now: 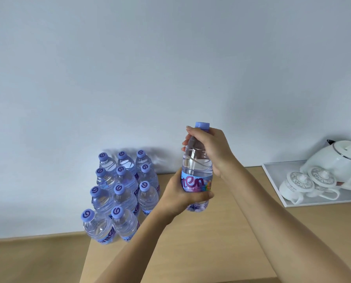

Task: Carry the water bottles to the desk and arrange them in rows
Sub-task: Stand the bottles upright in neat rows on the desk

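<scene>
left hand (178,198) grips bottle (197,170) label | right hand (209,148) wraps neck | upright

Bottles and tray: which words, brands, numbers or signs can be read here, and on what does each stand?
"ten": label of the held bottle, first letters hidden by the left hand.
Swirl sign, no letters: caps of the standing bottles.
Their labels: too cut off to read.
Cups, kettle: no text.

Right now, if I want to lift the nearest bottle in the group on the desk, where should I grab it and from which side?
Probably the neck just under the cap of the front-left bottle, from above. It stands upright with another bottle close on its right, so the cap end is freest.
</scene>
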`<state>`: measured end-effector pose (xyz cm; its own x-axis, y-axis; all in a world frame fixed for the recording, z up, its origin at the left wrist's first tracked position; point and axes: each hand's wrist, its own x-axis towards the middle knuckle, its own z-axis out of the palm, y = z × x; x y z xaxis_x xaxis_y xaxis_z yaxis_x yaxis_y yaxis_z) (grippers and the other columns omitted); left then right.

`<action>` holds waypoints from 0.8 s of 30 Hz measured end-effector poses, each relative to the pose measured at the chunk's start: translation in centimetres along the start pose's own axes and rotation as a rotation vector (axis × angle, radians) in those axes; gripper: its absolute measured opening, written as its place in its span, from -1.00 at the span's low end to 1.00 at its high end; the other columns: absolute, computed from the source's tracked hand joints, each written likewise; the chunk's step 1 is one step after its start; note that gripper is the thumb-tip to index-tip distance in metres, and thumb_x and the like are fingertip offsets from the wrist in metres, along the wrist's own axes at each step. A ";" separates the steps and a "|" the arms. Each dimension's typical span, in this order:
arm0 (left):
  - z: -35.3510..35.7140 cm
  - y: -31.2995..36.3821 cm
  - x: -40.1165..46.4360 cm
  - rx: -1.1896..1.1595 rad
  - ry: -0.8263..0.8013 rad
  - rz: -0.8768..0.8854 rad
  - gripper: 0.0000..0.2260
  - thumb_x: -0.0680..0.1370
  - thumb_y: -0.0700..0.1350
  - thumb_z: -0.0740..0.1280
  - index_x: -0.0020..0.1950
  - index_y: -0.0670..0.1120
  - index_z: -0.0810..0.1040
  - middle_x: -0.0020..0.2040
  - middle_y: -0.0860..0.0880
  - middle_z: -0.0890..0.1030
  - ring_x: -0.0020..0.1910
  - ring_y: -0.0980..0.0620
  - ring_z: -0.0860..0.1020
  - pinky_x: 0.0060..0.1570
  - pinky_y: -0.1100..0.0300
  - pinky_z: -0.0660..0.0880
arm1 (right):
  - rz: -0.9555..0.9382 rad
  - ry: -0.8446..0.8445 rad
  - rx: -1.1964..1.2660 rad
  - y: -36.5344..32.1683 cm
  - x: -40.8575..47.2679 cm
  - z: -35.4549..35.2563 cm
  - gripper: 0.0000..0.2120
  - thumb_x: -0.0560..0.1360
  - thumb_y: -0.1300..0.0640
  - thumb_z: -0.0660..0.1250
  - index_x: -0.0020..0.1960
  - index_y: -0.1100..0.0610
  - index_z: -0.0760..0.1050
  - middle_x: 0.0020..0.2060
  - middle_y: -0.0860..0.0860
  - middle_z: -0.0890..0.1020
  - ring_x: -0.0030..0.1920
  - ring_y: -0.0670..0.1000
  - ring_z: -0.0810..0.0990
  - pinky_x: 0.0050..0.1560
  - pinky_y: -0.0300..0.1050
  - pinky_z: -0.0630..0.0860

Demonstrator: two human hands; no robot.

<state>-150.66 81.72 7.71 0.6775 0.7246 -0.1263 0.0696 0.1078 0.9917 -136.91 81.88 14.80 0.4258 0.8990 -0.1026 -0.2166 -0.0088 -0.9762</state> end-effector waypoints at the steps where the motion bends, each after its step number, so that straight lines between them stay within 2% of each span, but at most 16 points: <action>1: 0.0 0.0 -0.1 -0.003 0.027 0.015 -0.48 0.24 -0.25 0.61 0.12 -0.14 0.50 -0.08 -0.08 0.69 -0.13 -0.02 0.67 -0.13 0.15 0.61 | -0.005 0.052 0.004 0.0 -0.1 0.3 -0.76 0.48 0.08 0.45 -0.32 0.16 0.58 -0.35 0.12 0.66 -0.27 0.13 0.66 -0.13 0.00 0.55; 4: 0.2 -0.3 -0.3 -0.002 0.096 0.054 -0.46 0.23 -0.27 0.63 0.13 -0.13 0.50 -0.05 -0.09 0.69 -0.08 -0.08 0.68 -0.07 0.06 0.64 | -0.006 0.159 -0.007 0.0 -0.1 1.0 -0.76 0.47 0.03 0.46 -0.27 0.16 0.55 -0.36 0.08 0.66 -0.31 0.05 0.64 -0.23 -0.11 0.56; 6: 0.1 -0.3 -0.4 0.002 0.112 0.055 -0.48 0.21 -0.24 0.62 0.10 -0.13 0.51 -0.08 -0.08 0.69 -0.12 -0.06 0.68 -0.09 0.08 0.65 | 0.001 0.142 -0.054 -0.1 -0.2 1.1 -0.74 0.48 -0.02 0.46 -0.25 0.15 0.56 -0.34 0.06 0.66 -0.30 0.03 0.63 -0.22 -0.12 0.56; 10: -1.2 0.4 -0.6 -0.059 0.029 0.029 -0.53 0.17 -0.19 0.59 0.03 -0.17 0.55 -0.17 -0.08 0.68 -0.21 -0.02 0.63 -0.17 0.12 0.60 | -0.005 -0.104 -0.089 -0.8 -0.1 0.1 -0.74 0.49 -0.06 0.43 -0.14 0.14 0.57 -0.20 0.10 0.67 -0.18 0.03 0.64 -0.10 -0.08 0.58; 14: -2.5 1.3 -0.9 -0.161 -0.196 0.006 -0.54 0.21 -0.14 0.56 0.05 -0.22 0.56 -0.14 -0.11 0.65 -0.16 -0.05 0.61 -0.12 0.12 0.56 | 0.069 -0.328 0.182 -0.6 -0.2 -0.5 -0.75 0.48 -0.05 0.35 -0.06 0.15 0.57 0.06 0.15 0.68 0.08 0.17 0.66 0.07 0.09 0.58; 16: -2.5 1.4 -0.9 -0.166 -0.234 0.000 -0.52 0.23 -0.13 0.56 0.09 -0.24 0.55 -0.09 -0.14 0.65 -0.11 -0.07 0.61 -0.07 0.10 0.57 | 0.084 -0.323 0.242 -0.4 -0.3 -0.1 -0.82 0.45 -0.01 0.38 -0.14 0.11 0.61 -0.03 0.16 0.70 0.00 0.20 0.69 0.06 0.11 0.58; 19: -2.4 1.3 -1.0 -0.186 -0.222 -0.011 -0.50 0.25 -0.13 0.55 0.13 -0.26 0.54 -0.06 -0.17 0.64 -0.08 -0.10 0.60 -0.02 0.06 0.58 | 0.049 -0.215 0.181 -0.4 -0.3 0.5 -0.84 0.37 0.04 0.44 -0.21 0.13 0.59 -0.20 0.17 0.68 -0.19 0.19 0.69 -0.07 0.05 0.60; 22: -2.4 1.2 -1.1 -0.128 -0.195 0.011 -0.60 0.28 -0.16 0.55 0.07 -0.17 0.57 -0.10 -0.10 0.65 -0.13 -0.04 0.61 -0.07 0.11 0.59 | -0.007 -0.124 0.090 -0.4 -0.4 1.1 -0.83 0.36 0.05 0.48 -0.23 0.15 0.58 -0.27 0.19 0.67 -0.26 0.17 0.67 -0.18 0.01 0.60; 24: -2.3 1.1 -1.3 -0.094 -0.140 0.013 -0.56 0.25 -0.15 0.57 0.07 -0.17 0.56 -0.12 -0.08 0.66 -0.15 -0.01 0.62 -0.11 0.15 0.58 | -0.048 -0.064 0.028 -0.3 -0.7 1.7 -0.82 0.39 0.06 0.48 -0.24 0.15 0.57 -0.30 0.19 0.66 -0.25 0.15 0.66 -0.19 0.01 0.58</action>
<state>-153.09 82.47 8.92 0.7735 0.6255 -0.1024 -0.0043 0.1667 0.9860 -138.61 82.02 15.44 0.3794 0.9243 -0.0426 -0.2221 0.0463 -0.9739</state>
